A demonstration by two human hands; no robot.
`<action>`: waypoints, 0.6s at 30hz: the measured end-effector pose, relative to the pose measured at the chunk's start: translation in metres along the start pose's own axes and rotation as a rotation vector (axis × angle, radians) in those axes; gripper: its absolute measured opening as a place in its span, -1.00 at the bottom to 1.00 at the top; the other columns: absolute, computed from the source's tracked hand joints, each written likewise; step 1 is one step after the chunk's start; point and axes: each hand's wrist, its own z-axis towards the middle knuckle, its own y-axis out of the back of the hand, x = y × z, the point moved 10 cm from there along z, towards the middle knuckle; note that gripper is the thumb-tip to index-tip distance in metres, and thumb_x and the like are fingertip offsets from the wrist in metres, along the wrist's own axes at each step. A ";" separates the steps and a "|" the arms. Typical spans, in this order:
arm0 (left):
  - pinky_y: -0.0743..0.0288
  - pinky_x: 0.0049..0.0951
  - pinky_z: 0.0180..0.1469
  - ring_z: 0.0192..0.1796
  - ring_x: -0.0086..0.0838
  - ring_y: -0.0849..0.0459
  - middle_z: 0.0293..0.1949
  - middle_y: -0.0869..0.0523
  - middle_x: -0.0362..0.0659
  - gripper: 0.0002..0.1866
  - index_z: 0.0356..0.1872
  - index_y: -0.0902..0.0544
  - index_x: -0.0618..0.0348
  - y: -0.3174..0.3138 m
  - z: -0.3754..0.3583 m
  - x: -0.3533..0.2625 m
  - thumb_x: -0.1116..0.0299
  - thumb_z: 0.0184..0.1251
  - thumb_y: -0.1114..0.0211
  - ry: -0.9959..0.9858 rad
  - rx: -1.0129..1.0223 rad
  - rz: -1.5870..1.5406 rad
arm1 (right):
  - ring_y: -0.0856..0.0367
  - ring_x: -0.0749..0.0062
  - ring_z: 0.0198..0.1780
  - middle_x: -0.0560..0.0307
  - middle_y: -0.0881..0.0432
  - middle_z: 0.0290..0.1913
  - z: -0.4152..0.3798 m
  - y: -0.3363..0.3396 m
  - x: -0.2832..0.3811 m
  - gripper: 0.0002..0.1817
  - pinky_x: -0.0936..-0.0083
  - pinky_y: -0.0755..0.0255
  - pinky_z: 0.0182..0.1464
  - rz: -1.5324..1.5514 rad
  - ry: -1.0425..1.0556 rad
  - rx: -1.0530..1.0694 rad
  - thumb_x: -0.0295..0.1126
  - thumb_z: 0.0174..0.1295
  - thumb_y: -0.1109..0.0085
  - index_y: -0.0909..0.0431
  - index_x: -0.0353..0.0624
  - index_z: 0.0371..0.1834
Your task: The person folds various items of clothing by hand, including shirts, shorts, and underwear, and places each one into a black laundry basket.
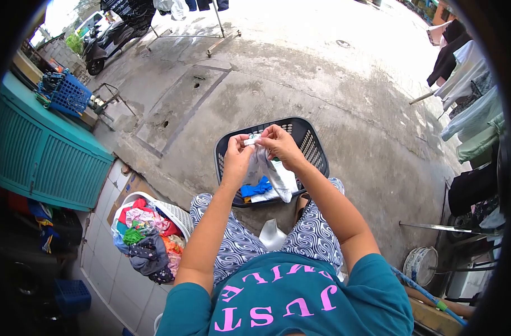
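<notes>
Both my hands hold a white sock [278, 178] by its cuff, above a dark laundry basket [318, 151] in front of my knees. My left hand [237, 158] pinches the left side of the cuff between thumb and fingers. On the right side, my right hand [282, 147] grips it the same way. The foot of the sock hangs down toward the basket. Inside the basket lie a blue cloth [258, 189] and some white pieces, partly hidden by the sock and my arms.
At my left stands a white basket [180, 215] heaped with colourful clothes [149, 238]. A blue crate [71, 95] sits by a teal louvred cabinet [48, 148]. Laundry [472, 84] hangs along the right, above a white bucket [420, 266]. A motorcycle [107, 47] is parked at the far left.
</notes>
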 end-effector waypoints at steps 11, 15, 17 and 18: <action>-0.45 -0.54 -0.13 -0.16 -0.52 -0.58 -0.15 -0.59 -0.11 -0.55 0.07 -0.32 0.23 -0.023 0.014 -0.048 0.59 0.10 -0.14 -0.225 0.240 0.095 | -0.39 0.17 0.12 0.04 -0.42 0.09 -0.026 -0.026 0.094 -0.26 0.36 -0.30 0.10 -0.962 0.715 0.190 -0.48 -0.20 -0.22 -0.28 0.03 0.21; -0.44 -0.55 -0.11 -0.13 -0.53 -0.58 -0.14 -0.58 -0.11 -0.56 0.07 -0.32 0.23 -0.010 0.019 -0.026 0.59 0.11 -0.15 -0.127 0.220 0.133 | -0.58 0.34 -0.19 0.01 -0.61 -0.26 0.018 -0.007 0.048 -0.46 0.48 -0.41 -0.11 -0.696 0.226 0.335 -0.48 -0.10 -0.23 -0.40 -0.17 0.06; -0.42 -0.55 -0.02 -0.06 -0.52 -0.52 -0.11 -0.53 -0.13 -0.56 0.09 -0.30 0.25 0.018 0.017 -0.023 0.61 0.16 -0.13 -0.199 0.073 0.256 | -0.57 0.40 -0.22 0.07 -0.61 -0.28 0.036 0.006 0.028 -0.52 0.50 -0.41 -0.13 -0.723 0.157 0.328 -0.48 -0.10 -0.22 -0.45 -0.18 0.00; -0.42 -0.55 -0.02 -0.06 -0.50 -0.53 -0.12 -0.54 -0.13 -0.60 0.06 -0.34 0.25 0.032 0.015 -0.012 0.60 0.16 -0.13 -0.162 0.059 0.245 | -0.57 0.38 -0.23 0.07 -0.61 -0.30 0.043 0.012 0.016 -0.56 0.49 -0.41 -0.14 -0.774 0.129 0.338 -0.47 -0.11 -0.22 -0.49 -0.19 -0.05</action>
